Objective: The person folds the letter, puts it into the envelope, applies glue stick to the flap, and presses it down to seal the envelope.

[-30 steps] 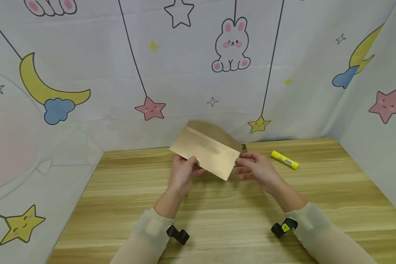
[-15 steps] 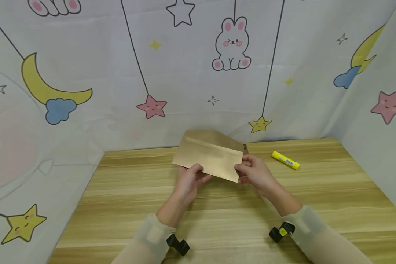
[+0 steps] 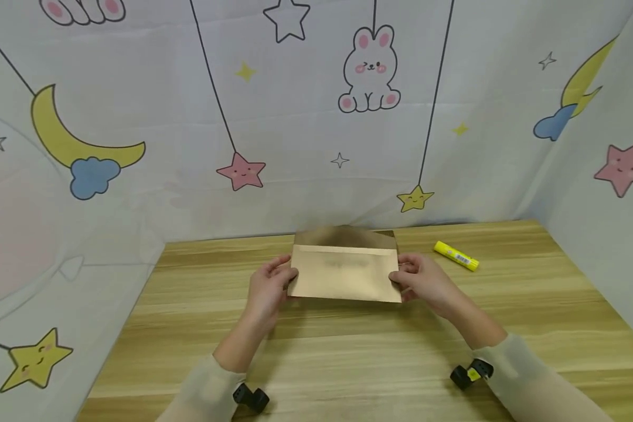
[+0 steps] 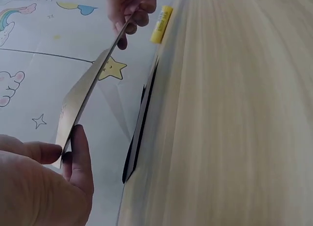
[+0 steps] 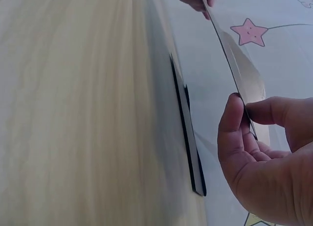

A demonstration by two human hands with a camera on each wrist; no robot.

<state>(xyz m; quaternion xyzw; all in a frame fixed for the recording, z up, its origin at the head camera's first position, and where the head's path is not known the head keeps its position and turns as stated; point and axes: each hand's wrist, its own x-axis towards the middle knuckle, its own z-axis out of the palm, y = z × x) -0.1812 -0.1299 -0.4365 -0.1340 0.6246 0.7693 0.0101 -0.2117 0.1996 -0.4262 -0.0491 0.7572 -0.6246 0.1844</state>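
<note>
A gold-brown paper envelope [image 3: 345, 274] is held level above the back of the table, its flap standing out on the far side. My left hand [image 3: 266, 287] pinches its left edge between thumb and fingers. At the opposite edge, my right hand [image 3: 424, 282] pinches it the same way. Both wrist views show the envelope [image 4: 87, 91] tilted and apart from the tabletop. Beneath it, a flat, dark-edged item [image 5: 188, 133] lies near the table's back edge; its kind cannot be made out. In the head view the envelope mostly hides that item.
To the right of my right hand lies a yellow glue stick [image 3: 456, 256] on the wood-grain table [image 3: 348, 363]. A white cloth [image 3: 295, 117] printed with stars, moons and a rabbit hangs right behind the table's back edge and along the sides.
The envelope has turned from a slant to level and come lower and nearer. My left hand has shifted from its lower edge to its left edge; my right hand has taken hold of the right edge.
</note>
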